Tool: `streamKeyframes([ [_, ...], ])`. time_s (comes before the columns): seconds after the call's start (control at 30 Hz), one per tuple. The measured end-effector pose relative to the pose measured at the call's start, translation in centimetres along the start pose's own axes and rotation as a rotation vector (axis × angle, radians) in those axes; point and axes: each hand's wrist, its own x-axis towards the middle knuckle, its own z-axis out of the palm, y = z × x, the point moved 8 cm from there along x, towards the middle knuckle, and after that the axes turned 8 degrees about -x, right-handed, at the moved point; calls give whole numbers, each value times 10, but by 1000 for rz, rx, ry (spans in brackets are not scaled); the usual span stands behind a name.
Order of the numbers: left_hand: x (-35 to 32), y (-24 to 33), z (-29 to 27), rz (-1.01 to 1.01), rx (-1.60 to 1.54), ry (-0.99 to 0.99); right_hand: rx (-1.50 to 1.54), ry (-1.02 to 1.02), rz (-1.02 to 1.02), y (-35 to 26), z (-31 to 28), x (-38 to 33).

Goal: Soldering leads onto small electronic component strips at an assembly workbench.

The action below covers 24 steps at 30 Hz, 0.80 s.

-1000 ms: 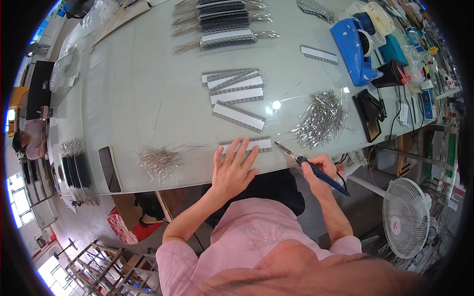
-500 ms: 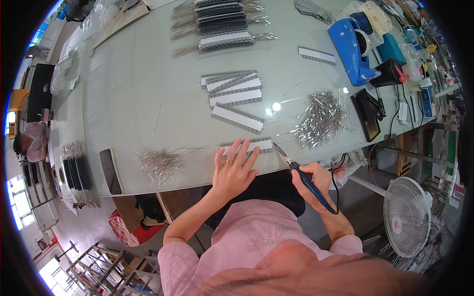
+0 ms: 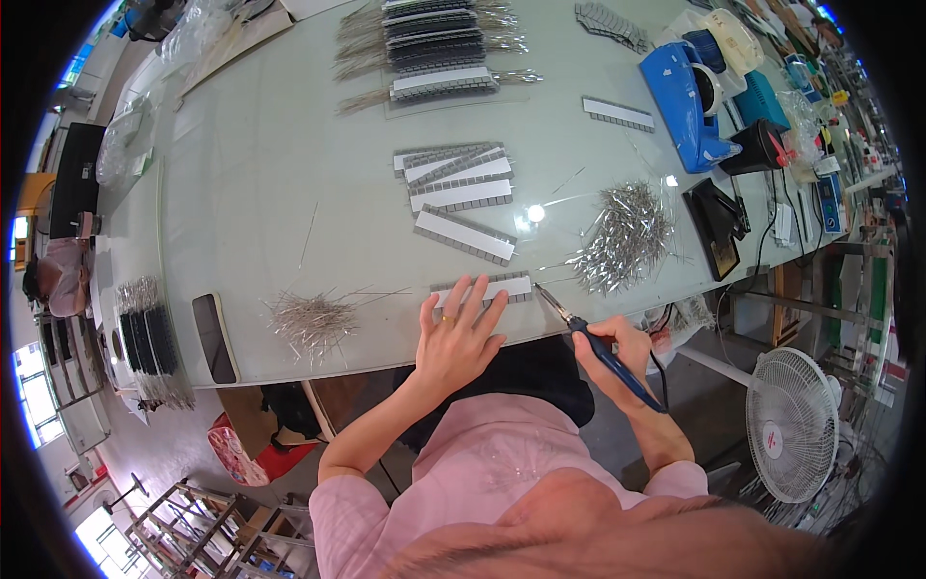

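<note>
My left hand [image 3: 458, 338] lies flat with its fingers spread across a grey segmented strip with a white band [image 3: 518, 286] near the table's front edge. In my right hand [image 3: 632, 349] is a soldering iron with a dark blue handle [image 3: 610, 361]. Its metal tip meets or nearly meets the strip's right end; I cannot tell which. Beyond the strip, several similar strips [image 3: 463, 235] lie in a loose, overlapping group. A pile of shiny thin metal leads [image 3: 629, 239] is to the right, and a pile of finer wire leads [image 3: 313, 320] to the left.
A phone [image 3: 215, 338] and a bundle of dark strips with leads [image 3: 149, 340] are at the left. Stacked wired strips [image 3: 434, 48] stand at the back. On the right are a blue tape dispenser [image 3: 675, 101], a black holder [image 3: 712, 227] and a fan [image 3: 793, 425] beyond the edge.
Both hands, the strip and the iron keep nearly the same places. The whole view has shifted very slightly.
</note>
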Motion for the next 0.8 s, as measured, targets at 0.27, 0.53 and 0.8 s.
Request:
streamKeyframes([
  [0.27,-3,-4,-6,-14,20,16,-97,22,-200,-25,-1,7],
  [0.53,-77,-22,-49,30,-565,-459,154,174,58,24,-38,-10],
  [0.8,-164,6,-70,-39,-739,-1651,244,210,95,17,-39,12],
])
